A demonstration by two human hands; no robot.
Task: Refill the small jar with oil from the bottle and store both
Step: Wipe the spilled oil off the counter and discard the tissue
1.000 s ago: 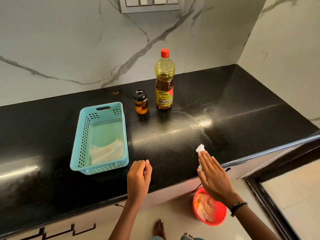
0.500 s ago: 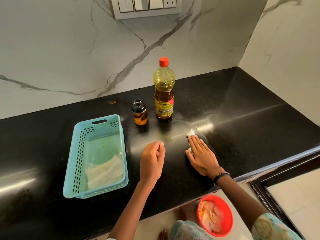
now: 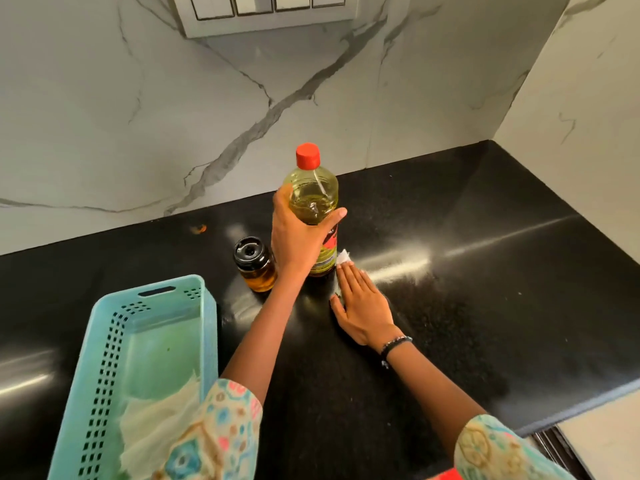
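Note:
An oil bottle (image 3: 313,197) with a red cap stands on the black counter (image 3: 485,271) near the back wall. My left hand (image 3: 298,233) grips its body, fingers and thumb curled round it. Just left of the bottle stands a small glass jar (image 3: 255,264) with a black lid and amber oil inside. My right hand (image 3: 362,301) lies flat on the counter beside the bottle's base, fingers straight, pressing a white tissue (image 3: 343,257) whose tip shows past the fingertips.
A light blue perforated basket (image 3: 114,327) sits at the front left with folded white paper in it. Marble walls close the back and right sides, with a switch panel (image 3: 263,12) above. The counter's front edge runs along the lower right.
My left hand rose from the counter and took hold of the oil bottle. My right hand slid the tissue forward toward the bottle's base. The camera moved closer.

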